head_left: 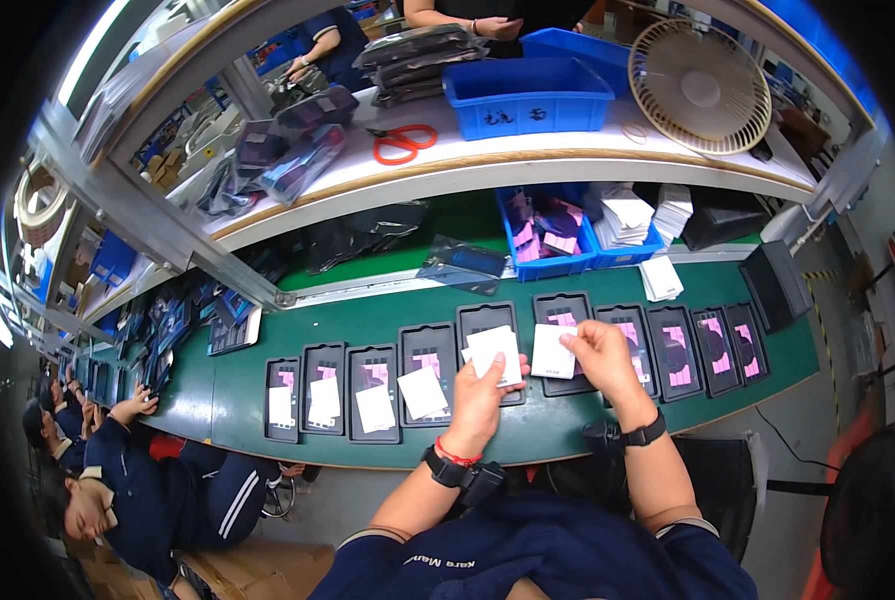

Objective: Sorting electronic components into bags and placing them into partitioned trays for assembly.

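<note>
My left hand [479, 400] grips a small stack of white cards [489, 345], thumb on top, above a black tray [504, 312] in the middle of the row. Between the thumb and fingers of my right hand [607, 352] is a single white card [549, 358], over the neighbouring black tray [567, 302] and covering part of its pink pieces. Left of my hands, several black trays have a white card [375, 410] lying on pink-and-black contents. To the right, several trays [675, 350] show pink and black pieces with no card on top.
Behind the row, blue bins [542, 262] hold pink-and-black pieces and white card stacks [622, 215]. A shelf [527, 165] above carries red-handled scissors [404, 143], a blue bin [527, 100] and a fan [700, 85]. A co-worker [157, 490] sits at the left.
</note>
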Available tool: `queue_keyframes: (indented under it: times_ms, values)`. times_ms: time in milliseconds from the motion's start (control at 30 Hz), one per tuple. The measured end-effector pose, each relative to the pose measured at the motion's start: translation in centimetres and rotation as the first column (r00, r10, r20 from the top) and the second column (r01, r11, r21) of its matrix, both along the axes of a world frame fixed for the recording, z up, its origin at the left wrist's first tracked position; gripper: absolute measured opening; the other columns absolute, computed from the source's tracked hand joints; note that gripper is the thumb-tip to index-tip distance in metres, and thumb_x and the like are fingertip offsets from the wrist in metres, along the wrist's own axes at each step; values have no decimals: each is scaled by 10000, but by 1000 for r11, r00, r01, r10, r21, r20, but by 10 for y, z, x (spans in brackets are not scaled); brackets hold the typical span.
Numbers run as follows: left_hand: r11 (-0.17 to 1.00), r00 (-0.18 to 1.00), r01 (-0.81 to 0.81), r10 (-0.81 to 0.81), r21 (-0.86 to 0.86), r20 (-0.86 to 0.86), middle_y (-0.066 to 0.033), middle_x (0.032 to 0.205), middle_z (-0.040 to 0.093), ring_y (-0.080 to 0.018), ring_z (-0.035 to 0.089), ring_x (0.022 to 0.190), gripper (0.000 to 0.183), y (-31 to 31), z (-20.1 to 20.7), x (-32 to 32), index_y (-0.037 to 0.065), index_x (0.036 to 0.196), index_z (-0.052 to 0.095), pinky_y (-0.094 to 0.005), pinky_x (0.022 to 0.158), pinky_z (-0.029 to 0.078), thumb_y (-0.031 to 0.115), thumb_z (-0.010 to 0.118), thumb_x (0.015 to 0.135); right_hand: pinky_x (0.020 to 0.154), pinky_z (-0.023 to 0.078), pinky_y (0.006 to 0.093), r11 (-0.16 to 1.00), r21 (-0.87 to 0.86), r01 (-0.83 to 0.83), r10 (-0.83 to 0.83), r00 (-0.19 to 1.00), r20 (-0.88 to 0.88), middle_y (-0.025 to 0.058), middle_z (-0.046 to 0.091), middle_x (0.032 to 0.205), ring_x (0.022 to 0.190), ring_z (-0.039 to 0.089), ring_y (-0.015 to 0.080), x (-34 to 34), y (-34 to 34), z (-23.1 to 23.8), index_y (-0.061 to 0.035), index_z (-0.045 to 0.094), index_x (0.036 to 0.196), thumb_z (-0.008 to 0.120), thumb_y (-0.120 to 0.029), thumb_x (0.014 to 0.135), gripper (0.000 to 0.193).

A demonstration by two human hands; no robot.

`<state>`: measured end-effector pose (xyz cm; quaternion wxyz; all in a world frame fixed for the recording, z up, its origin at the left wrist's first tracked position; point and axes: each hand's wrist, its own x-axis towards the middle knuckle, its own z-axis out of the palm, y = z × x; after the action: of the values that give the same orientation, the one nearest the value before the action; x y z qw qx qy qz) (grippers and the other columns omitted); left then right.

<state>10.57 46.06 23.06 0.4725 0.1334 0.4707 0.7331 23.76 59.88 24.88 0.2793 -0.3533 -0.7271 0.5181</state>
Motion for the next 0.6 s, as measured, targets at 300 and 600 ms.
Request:
queue_keyframes:
  times_ms: [300,600]
  values:
    - [999,994,31,-29,14,-108,-76,957,657,-146,634,824,229,35,11,39,6,1052,599,-273,669,534,72,658,841,509,419,225,993,-102,62,-74,989,-125,44,612,659,582,548,72,6,-10,-2,1,607,743,715,-134,784,177]
    - [971,971,239,-238,28,-23,-111,1039,623,-197,629,895,224,52,4,58,-9,1116,530,-316,729,549,110,529,926,578,436,199,969,-238,70,-117,974,-192,17,647,749,651,544,41,76,26,7,27,653,851,603,-59,860,100]
